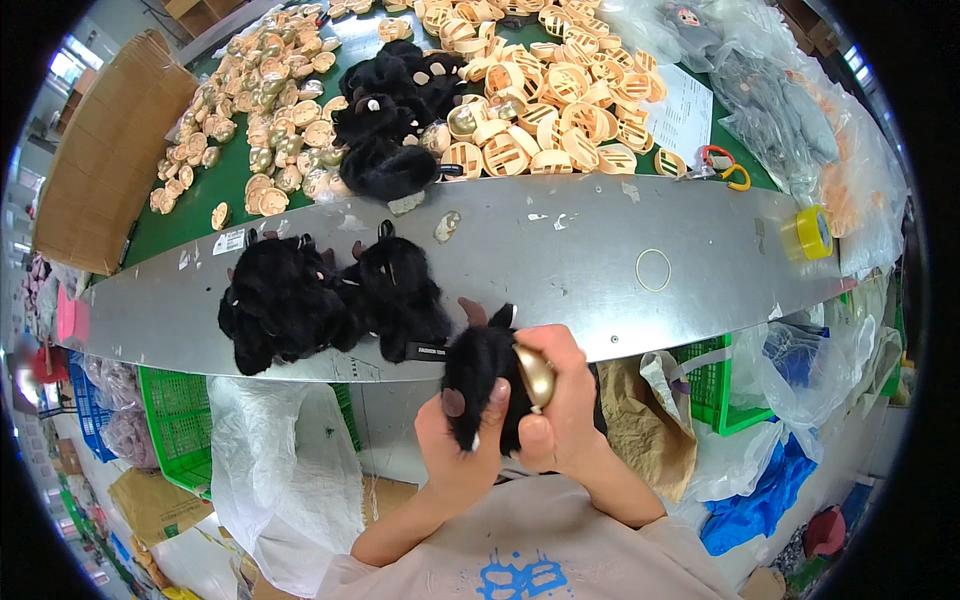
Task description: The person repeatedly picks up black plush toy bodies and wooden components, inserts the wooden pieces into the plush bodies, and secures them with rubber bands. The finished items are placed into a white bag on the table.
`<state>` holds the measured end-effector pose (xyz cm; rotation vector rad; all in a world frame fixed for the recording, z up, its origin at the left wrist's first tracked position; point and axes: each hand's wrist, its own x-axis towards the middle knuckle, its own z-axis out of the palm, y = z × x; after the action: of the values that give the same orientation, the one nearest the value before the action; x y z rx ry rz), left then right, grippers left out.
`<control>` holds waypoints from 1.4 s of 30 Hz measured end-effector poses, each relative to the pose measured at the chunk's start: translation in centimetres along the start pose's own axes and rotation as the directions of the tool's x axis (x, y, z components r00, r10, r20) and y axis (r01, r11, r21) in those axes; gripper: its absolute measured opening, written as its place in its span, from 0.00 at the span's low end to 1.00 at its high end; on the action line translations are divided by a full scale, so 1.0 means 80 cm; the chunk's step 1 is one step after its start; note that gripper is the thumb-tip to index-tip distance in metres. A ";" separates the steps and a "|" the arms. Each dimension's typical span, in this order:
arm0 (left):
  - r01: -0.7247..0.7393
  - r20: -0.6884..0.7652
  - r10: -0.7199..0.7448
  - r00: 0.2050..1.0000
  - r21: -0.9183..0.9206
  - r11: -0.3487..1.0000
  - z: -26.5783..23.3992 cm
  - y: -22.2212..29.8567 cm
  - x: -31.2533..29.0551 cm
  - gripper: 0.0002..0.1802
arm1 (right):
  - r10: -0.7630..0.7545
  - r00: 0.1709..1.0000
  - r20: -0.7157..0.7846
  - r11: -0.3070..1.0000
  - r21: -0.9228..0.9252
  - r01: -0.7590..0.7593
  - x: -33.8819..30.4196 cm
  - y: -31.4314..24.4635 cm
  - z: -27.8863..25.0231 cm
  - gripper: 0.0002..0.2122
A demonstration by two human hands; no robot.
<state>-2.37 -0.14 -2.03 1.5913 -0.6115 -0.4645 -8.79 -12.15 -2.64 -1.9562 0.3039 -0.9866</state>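
Observation:
Close to my body, past the metal edge, I hold a black furry plush toy with small brown and black ears. My left hand is closed round its left side, thumb pressed into the fur. On its right side, my right hand grips a shiny gold, rounded shell against the plush. Whether the shell is attached I cannot tell. Left of my hands, a black plush toy with a dark label touches a larger black plush heap on the metal worktop.
Peach plastic shells and slotted rings cover the green far surface, with more black plush between them. Orange-handled scissors, yellow tape and a rubber band lie right. Green crates stand below the edge.

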 end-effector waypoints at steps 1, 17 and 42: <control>0.108 -0.012 -0.110 0.994 -0.106 0.989 0.000 0.007 0.003 0.16 | -0.042 0.998 0.051 0.999 0.030 0.041 0.002 0.002 -0.004 0.19; 0.668 0.557 -0.368 0.744 -0.617 0.416 -0.025 -0.014 0.015 0.12 | 0.170 0.982 0.088 0.938 0.291 -0.188 0.001 0.006 -0.032 0.14; 0.403 0.367 -0.262 0.892 -0.388 0.829 -0.022 0.000 0.024 0.15 | -0.123 0.992 0.010 0.991 -0.048 0.124 0.002 0.026 -0.017 0.13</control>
<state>0.21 -0.01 -1.73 1.1778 -0.3994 -1.0555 -9.35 -14.23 -3.89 -2.0417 0.2060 -1.0599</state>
